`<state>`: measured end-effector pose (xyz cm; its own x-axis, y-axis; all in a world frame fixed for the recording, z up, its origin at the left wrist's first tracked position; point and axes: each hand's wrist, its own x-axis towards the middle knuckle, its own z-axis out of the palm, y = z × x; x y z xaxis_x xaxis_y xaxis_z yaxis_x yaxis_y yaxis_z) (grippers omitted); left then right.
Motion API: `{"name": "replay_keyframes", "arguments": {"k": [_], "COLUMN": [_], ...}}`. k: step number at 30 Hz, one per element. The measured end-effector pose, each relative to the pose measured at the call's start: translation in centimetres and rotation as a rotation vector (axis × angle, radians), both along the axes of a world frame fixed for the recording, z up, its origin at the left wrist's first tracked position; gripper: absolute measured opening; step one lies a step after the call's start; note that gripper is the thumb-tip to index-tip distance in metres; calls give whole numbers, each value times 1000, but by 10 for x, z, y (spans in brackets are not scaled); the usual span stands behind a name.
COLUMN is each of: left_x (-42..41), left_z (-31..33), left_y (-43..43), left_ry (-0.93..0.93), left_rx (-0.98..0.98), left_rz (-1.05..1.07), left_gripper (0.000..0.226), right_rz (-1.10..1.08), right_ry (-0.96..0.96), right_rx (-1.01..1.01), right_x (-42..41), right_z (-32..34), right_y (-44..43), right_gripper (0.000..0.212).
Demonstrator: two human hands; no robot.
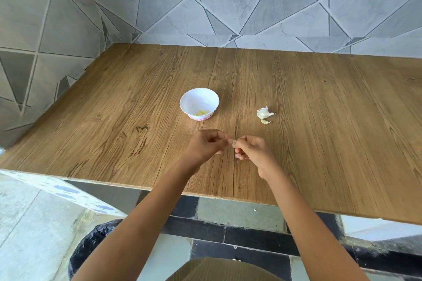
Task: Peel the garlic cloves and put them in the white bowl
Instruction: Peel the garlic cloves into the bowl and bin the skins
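A head-worn camera looks down on a wooden worktop (114, 121) set against a grey tiled wall (228, 2). Near the middle stands a small white bowl (194, 98) with a scalloped rim. A few pale yellow peeled cloves (202, 112) lie at its bottom, so the task looks partly done.

In front of the bowl, nearer the person, two bare arms reach in and the hands meet above the worktop. The left hand (204, 145), just in front of the bowl, has its fingers curled and its grip closed, with thumb and forefinger pinching one end of a small clove (233, 142). The clove sits between the two hands, mostly hidden by fingertips, so how much skin it wears cannot be told. The right hand (254, 151), in front and to the right of the bowl, also has a closed grip, pinching the clove's other end. Holding it from both sides probably lets one hand steady it while the other picks the skin away.

To the right of the bowl, apart from it, lies a partial garlic head (263, 112) in papery white skin. A loose clove (265, 121) lies just beside it on the near side. Both seem placed within easy reach, likely as the supply still to peel.
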<state>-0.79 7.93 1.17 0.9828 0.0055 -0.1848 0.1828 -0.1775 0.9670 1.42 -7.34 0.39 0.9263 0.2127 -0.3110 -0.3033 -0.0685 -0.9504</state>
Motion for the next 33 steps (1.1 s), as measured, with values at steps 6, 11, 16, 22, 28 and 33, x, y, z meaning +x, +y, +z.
{"name": "replay_keyframes", "arguments": {"k": [6, 11, 16, 22, 28, 33], "left_x": [5, 5, 7, 6, 4, 3], "left_z": [4, 5, 5, 4, 8, 10], "left_y": [-2, 3, 11, 14, 10, 9], "left_ry": [114, 264, 237, 136, -6, -70], "left_rx": [-193, -564, -539, -306, -108, -69], "left_rz": [67, 254, 237, 162, 45, 41], "left_gripper": [12, 15, 10, 16, 15, 13], "right_rz": [46, 49, 76, 79, 21, -45], "right_ry": [-40, -246, -575, -698, -435, -312], "right_rx": [-16, -309, -642, -695, -258, -79], "right_x": [2, 1, 0, 0, -4, -7], "right_z": [2, -11, -25, -23, -7, 3], "right_y": [-1, -6, -3, 2, 10, 9], "right_gripper": [17, 22, 17, 12, 9, 5]}}
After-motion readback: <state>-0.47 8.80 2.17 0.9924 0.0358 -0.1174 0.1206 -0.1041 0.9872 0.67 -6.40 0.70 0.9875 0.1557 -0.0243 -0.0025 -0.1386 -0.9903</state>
